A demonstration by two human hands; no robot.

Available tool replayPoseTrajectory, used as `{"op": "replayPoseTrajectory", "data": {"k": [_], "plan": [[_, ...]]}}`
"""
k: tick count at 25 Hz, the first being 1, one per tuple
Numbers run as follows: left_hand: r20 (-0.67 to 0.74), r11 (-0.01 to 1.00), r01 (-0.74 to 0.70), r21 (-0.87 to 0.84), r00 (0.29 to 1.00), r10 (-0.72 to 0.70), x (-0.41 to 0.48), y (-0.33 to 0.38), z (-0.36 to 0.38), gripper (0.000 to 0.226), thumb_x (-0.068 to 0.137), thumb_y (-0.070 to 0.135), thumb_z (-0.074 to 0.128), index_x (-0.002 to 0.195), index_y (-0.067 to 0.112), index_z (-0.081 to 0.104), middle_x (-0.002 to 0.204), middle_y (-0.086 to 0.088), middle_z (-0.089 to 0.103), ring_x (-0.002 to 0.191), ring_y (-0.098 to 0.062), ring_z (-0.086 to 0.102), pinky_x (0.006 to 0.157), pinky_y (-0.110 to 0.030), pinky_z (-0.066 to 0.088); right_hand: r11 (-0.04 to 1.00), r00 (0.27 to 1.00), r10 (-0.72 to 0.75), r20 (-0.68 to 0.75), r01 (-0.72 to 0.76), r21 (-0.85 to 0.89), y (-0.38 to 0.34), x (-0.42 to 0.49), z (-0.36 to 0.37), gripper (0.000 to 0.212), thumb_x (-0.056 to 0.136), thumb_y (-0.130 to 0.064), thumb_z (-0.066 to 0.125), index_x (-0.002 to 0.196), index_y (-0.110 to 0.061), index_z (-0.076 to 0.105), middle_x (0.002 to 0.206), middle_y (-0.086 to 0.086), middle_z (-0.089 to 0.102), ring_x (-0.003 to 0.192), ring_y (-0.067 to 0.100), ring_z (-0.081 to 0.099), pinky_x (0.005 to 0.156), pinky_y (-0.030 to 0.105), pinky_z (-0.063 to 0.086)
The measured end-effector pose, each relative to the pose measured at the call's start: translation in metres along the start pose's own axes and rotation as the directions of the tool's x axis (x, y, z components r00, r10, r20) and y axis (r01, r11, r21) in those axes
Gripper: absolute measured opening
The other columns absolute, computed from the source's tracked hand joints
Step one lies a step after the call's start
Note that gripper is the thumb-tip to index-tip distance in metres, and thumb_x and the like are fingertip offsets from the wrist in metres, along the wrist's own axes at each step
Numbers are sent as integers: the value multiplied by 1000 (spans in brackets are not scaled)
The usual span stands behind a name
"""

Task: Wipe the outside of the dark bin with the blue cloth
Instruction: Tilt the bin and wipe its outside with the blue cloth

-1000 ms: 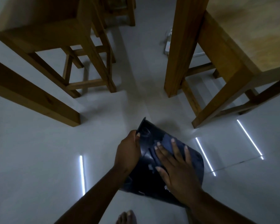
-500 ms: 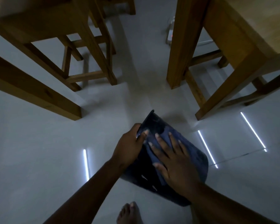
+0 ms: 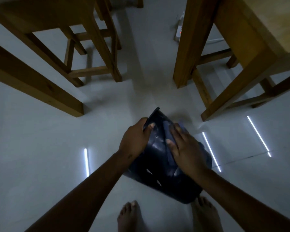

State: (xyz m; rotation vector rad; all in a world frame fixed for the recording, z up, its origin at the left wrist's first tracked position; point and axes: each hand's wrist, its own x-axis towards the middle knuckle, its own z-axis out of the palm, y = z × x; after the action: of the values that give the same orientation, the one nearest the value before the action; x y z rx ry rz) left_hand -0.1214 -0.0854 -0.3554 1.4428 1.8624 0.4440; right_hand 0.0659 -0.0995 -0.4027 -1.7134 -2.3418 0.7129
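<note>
Bin [image 3: 159, 171] tipped so its side faces up: left hand [image 3: 134, 139] grips the far rim, right hand [image 3: 186, 148] presses flat on the blue cloth [image 3: 168, 133].

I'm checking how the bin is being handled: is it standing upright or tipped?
Tipped. The dark bin leans with its rim pointing away; the left hand grips the rim, and the right hand presses the blue cloth on its side.

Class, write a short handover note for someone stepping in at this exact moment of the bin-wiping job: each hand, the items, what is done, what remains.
Left hand: gripping the dark bin at its rim, holding it tilted off the floor.
Right hand: flat on the blue cloth, pressing it against the bin's outer wall near the rim.
Done: wiping is under way; how much is clean cannot be told.
Left: the remaining sides and base.
</note>
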Motion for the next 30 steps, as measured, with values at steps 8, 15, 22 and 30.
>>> {"op": "replayPoseTrajectory", "data": {"k": [8,15,22,30], "plan": [[216,983,40,-177,976,-1,-25,-20,-16,33,92,43,58,123,35,50,111,16,67,101,-2,66,77,-10,50,981,992,124,23,-126,145,26,0,-7,57,100,-50,25,149,-23,28,154,5,34,132,26,45,103,27,30],[30,997,-69,-31,997,70,-19,-13,-12,29,95,42,54,121,32,53,107,12,70,95,-10,67,80,-21,54,994,996,-82,27,84,-71,-15,-48,17,63,97,-58,10,153,-31,5,161,3,17,145,35,18,112,53,24],[23,999,-30,-12,999,31,-13,-6,-10,31,96,41,50,126,31,52,112,5,71,98,-16,67,85,-29,53,983,989,148,-22,-145,110,19,-36,4,63,96,-57,13,151,-27,18,157,4,28,134,28,44,105,34,33],[0,1000,3,3,1000,-3,-12,-8,-5,35,96,44,48,127,28,51,117,1,70,101,-20,68,86,-32,55,993,994,105,16,-105,58,20,-8,2,60,98,-53,16,150,-23,23,156,7,31,135,27,42,107,36,35]]}}
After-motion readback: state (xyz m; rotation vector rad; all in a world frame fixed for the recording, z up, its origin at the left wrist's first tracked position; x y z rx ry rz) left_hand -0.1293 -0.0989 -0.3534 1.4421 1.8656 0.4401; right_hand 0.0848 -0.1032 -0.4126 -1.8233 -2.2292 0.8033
